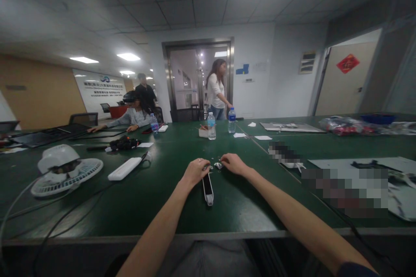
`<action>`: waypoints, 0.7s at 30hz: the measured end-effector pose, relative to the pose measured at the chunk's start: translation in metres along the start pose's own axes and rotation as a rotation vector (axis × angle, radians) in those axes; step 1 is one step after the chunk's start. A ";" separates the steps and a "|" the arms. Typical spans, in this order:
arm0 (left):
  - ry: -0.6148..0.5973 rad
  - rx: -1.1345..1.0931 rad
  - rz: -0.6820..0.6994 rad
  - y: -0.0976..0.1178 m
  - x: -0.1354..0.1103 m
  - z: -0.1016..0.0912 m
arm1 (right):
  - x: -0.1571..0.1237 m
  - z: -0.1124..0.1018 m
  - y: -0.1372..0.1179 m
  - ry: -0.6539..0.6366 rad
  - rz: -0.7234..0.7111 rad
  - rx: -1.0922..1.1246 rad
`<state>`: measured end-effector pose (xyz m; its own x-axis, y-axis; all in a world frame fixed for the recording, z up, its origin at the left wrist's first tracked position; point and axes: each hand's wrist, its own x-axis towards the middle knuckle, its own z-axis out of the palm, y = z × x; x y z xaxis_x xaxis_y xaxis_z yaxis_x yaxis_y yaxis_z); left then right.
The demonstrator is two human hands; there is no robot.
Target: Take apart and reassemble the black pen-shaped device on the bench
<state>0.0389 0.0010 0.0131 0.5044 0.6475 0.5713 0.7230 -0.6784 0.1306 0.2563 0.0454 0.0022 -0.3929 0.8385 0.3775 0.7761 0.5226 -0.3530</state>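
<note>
My left hand [196,172] is closed at the far end of a long, narrow casing [208,190], white-edged with a dark inside and a pale grey near end. The casing lies on the green table, pointing towards me. Just to the right, my right hand [234,164] has its fingers bent together beside a small cluster of white and metallic bits [218,165]. Whatever its fingertips pinch is too small to make out. A few more tiny pieces lie between the two hands.
A white fan-like appliance [66,173] with cables and a white power strip [125,169] lie left. Water bottles [211,126] and a small box [203,132] stand ahead. Rightward are a white board [351,164] and plastic bags [346,125]. Beyond the table a person [217,88] stands.
</note>
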 end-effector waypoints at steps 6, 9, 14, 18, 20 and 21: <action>0.006 -0.009 -0.057 -0.001 -0.002 -0.002 | -0.003 -0.004 0.017 -0.079 0.028 -0.159; -0.002 -0.011 -0.062 -0.001 -0.002 -0.002 | -0.002 -0.002 0.015 -0.115 0.002 -0.174; -0.005 0.002 -0.077 -0.001 -0.002 0.000 | 0.004 0.007 0.009 -0.091 0.077 -0.218; -0.007 0.013 -0.080 -0.001 -0.003 -0.001 | 0.012 0.011 0.006 -0.132 0.182 -0.243; -0.003 0.017 -0.081 0.000 -0.003 -0.001 | 0.014 0.010 0.004 -0.167 0.238 -0.257; 0.000 0.019 -0.082 0.000 -0.003 -0.001 | 0.015 0.010 0.004 -0.180 0.261 -0.265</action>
<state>0.0373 -0.0015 0.0123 0.4427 0.7007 0.5595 0.7707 -0.6163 0.1620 0.2486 0.0615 -0.0020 -0.2277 0.9636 0.1403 0.9520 0.2506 -0.1760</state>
